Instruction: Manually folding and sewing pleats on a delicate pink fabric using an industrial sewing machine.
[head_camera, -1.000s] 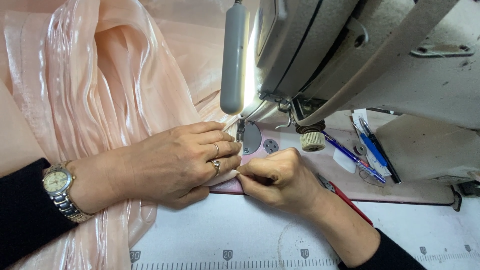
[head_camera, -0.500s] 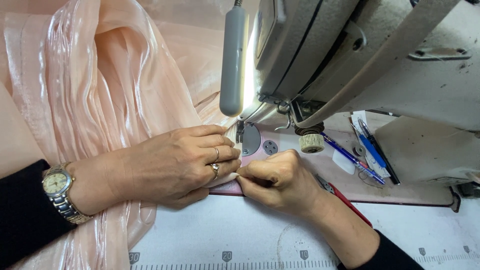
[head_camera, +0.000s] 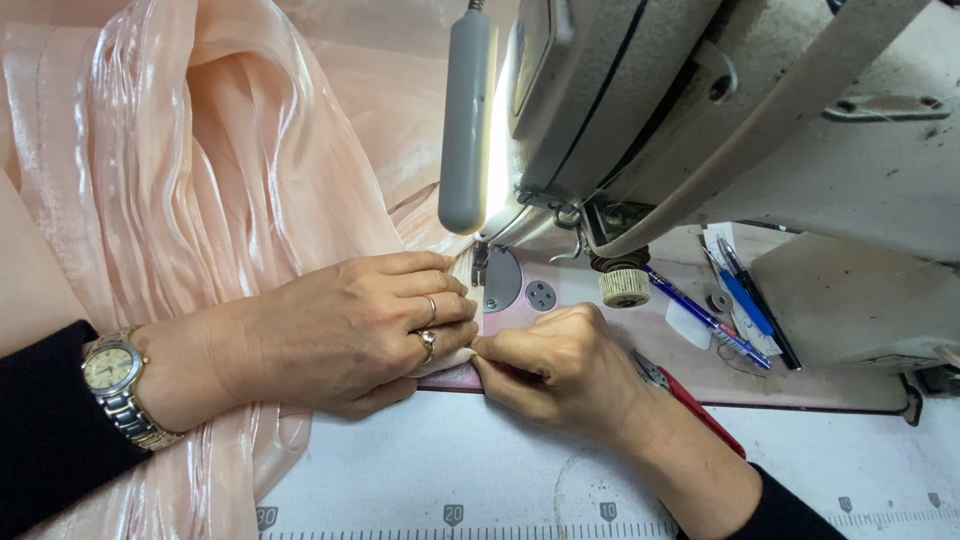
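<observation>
A white work table (head_camera: 420, 470) with a printed ruler scale along its near edge carries a grey, scuffed industrial sewing machine (head_camera: 700, 110). A slim grey tube lamp (head_camera: 466, 120) hangs down from the machine and throws bright light on the needle area. To the right, on the pale pink machine bed (head_camera: 800, 375), lie a few blue and dark pens (head_camera: 735, 300), a small ribbed cream spool (head_camera: 624, 287) and a red-handled tool (head_camera: 700, 410) partly hidden under the right wrist.

A big drape of glossy peach organza-like fabric (head_camera: 200, 180) spills over the left side of the table in soft, shining folds; its long run goes from the top left down toward the needle, and its edge ends at the round metal needle plate (head_camera: 500, 280).

The left hand (head_camera: 350, 335), with two rings and a steel wristwatch with a cream dial (head_camera: 115, 385), lies flat on the fabric, fingers pressing it down just beside the plate. The right hand (head_camera: 560, 370) is curled, thumb and forefinger pinching the fabric edge, touching the left fingertips.
</observation>
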